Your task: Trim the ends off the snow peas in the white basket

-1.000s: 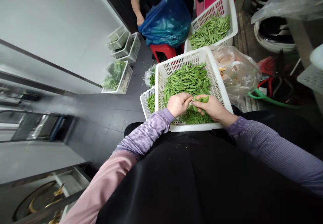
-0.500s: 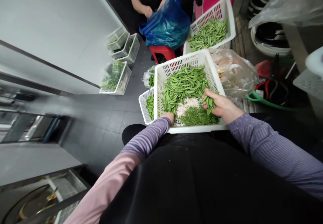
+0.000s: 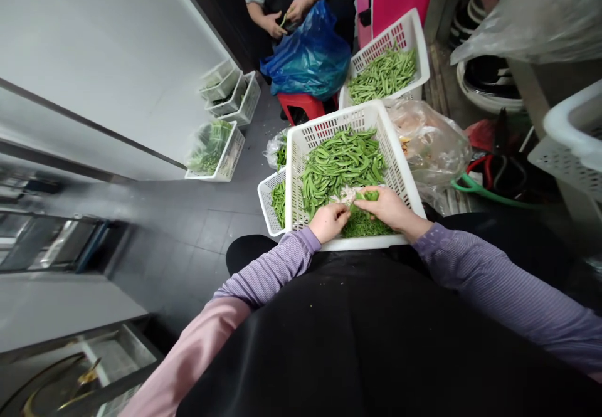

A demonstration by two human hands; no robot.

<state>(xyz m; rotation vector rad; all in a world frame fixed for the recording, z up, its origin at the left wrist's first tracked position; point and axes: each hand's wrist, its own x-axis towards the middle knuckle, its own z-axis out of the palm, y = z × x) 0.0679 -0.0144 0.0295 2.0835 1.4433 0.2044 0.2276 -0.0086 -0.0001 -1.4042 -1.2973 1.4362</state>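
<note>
A white plastic basket point(image 3: 357, 242) sits against my lap, with a heap of snow peas point(image 3: 345, 160) in its far part. Nearer to me in it are a patch of pale bits point(image 3: 345, 194) and a pile of fine green trimmings point(image 3: 369, 224). My right hand point(image 3: 392, 209) is closed around a small bunch of snow peas above the trimmings. Just left of it, my left hand point(image 3: 329, 221) is closed in a pinch, fingertips close to the bunch. What the left fingers pinch is too small to make out.
A co-worker's hands point(image 3: 286, 19) work above a blue plastic bag point(image 3: 308, 59) on a red stool point(image 3: 303, 106). Another basket of green pods point(image 3: 385, 72) stands behind mine; a smaller basket point(image 3: 264, 199) is at left. A clear bag point(image 3: 427, 141) lies at right.
My left hand has risen from the basket's near left corner and moved right. My right hand has shifted left and slightly down with its snow peas, so both hands nearly meet.
</note>
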